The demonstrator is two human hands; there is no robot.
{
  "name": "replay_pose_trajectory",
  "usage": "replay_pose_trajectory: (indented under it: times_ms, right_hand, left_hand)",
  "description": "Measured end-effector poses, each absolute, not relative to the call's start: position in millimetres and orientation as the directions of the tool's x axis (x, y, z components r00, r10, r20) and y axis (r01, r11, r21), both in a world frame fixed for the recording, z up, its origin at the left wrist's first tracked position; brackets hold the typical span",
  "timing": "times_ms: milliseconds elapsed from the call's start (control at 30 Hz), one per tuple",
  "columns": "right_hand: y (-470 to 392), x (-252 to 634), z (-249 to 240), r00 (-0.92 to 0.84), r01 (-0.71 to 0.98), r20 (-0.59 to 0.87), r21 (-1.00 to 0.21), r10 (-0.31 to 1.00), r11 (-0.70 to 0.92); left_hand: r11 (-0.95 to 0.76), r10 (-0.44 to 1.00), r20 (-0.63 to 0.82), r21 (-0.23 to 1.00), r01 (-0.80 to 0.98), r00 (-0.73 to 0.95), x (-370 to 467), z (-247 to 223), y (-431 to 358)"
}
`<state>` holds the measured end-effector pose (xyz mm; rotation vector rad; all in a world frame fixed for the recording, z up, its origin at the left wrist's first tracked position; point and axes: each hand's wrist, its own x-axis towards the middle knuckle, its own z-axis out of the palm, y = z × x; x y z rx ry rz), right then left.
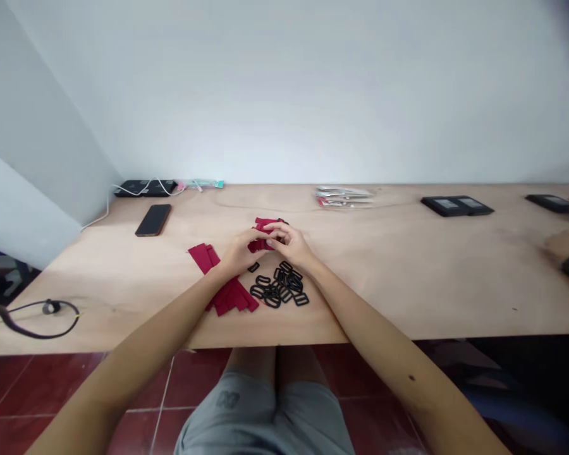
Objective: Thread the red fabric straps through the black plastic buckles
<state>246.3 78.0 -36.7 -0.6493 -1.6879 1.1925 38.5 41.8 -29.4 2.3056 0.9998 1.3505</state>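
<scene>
My left hand (239, 254) and my right hand (293, 245) meet over a small bunch of red fabric strips (264, 222). Thumbs and fingers of both are closed in a pinch, with the fingertips touching or nearly so. What lies between them is too small and covered to make out. Under my left wrist spreads a larger pile of red fabric strips (230, 297), partly hidden by the forearm. A heap of black strap sliders (284, 287) sits just in front of my right wrist. One loose black slider (253, 267) lies beside my left hand.
A phone (153, 220) lies at the left, near black boxes (145, 188) with a white cable. Plastic-wrapped packets (344, 196) rest by the wall. Farther right are black cases (458, 205) and another person's hand (566, 246). A dark cable loop (42, 337) lies near the left front edge.
</scene>
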Motion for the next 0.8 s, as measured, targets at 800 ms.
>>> replay_pose_trajectory:
  times_ms: [800]
  right_hand:
    - [68.2,243.2,-28.4,-0.328,0.135,0.644,-0.692,0.691,0.709]
  left_hand:
    - [-0.649,0.755,0.591,0.618,0.443,0.283,39.0,-20.9,46.4]
